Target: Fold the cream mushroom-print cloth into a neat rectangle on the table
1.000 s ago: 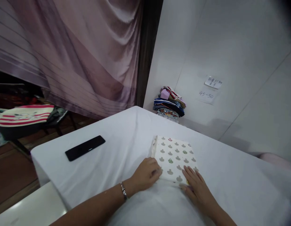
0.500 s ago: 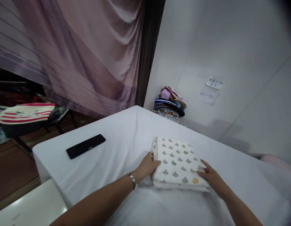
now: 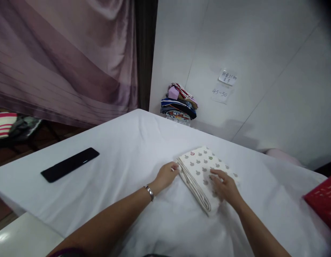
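Note:
A folded white cloth (image 3: 201,167) printed with small grey and coloured shapes lies on the white-covered table (image 3: 122,160), its layered folded edge facing me. My left hand (image 3: 167,175), with a bracelet on the wrist, touches the cloth's left corner with fingers curled. My right hand (image 3: 224,187) lies flat on top of the cloth, fingers spread.
A black phone (image 3: 70,165) lies on the table to the left. A stack of folded clothes (image 3: 178,103) sits against the white wall beyond the far edge. A red object (image 3: 324,200) shows at the right edge. Mauve curtains (image 3: 64,60) hang at left.
The cloth has been turned so its folded edge faces me. My right hand moved from the cloth's right edge onto its top. The view has shifted right.

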